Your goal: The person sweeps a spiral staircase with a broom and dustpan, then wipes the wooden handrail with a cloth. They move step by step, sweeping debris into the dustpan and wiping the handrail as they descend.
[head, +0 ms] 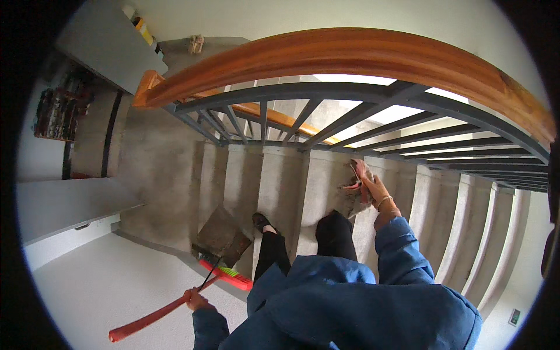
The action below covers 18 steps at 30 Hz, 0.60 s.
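My left hand [197, 300] is closed around the red handle [148, 321] of a broom and the thin dark handle of a dustpan together. The red broom head [227, 276], with green bristles, lies against the dustpan [225, 236], whose wide dark pan is low over the stairs by the wall. My right hand [377, 190] grips a crumpled, dirty pink and grey cloth [359, 186] above a concrete step, near the foot of the railing. Whether the cloth touches the step I cannot tell.
Concrete stairs [280, 175] run across the view to a landing [153, 153] at left. A wooden handrail [332, 48] over dark metal balusters [306, 118] borders them. Grey doors [78, 205] stand open by the landing, with a shoe rack [63, 111] beyond. Shoes [196, 44] lie farther off.
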Tool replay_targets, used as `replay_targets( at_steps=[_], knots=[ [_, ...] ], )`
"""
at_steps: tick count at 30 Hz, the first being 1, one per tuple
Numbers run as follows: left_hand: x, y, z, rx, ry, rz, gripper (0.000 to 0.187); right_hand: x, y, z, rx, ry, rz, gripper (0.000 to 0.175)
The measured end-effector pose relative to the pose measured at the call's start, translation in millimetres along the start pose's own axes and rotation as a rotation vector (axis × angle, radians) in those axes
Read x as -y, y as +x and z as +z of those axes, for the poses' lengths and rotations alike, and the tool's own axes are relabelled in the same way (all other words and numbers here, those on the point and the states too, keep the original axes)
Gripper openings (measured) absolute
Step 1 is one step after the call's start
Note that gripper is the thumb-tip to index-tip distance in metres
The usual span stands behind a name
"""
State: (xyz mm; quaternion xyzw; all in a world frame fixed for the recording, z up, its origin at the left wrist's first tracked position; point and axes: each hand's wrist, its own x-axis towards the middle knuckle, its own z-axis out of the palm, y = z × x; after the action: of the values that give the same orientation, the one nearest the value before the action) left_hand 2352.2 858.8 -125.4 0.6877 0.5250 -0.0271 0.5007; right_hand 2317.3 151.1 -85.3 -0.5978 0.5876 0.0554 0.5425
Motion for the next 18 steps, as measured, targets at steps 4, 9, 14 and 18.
replay_targets(
  at_steps=[4,9,14,18],
  knots=[
    [6,21,-14,-0.107,0.060,-0.051,0.011,-42,24,13,0.100,0.208,0.105,0.051],
    [38,64,-37,-0.098,0.098,0.106,0.011,-84,103,37,-0.167,-0.293,-0.097,0.052],
    [82,116,-60,-0.185,0.154,-0.113,0.013,-85,195,62,-0.507,-0.573,-0.269,0.061],
    [96,107,-54,-0.093,0.171,0.010,0.013,-99,248,76,-0.715,-0.444,-0.329,0.061]
  ],
)
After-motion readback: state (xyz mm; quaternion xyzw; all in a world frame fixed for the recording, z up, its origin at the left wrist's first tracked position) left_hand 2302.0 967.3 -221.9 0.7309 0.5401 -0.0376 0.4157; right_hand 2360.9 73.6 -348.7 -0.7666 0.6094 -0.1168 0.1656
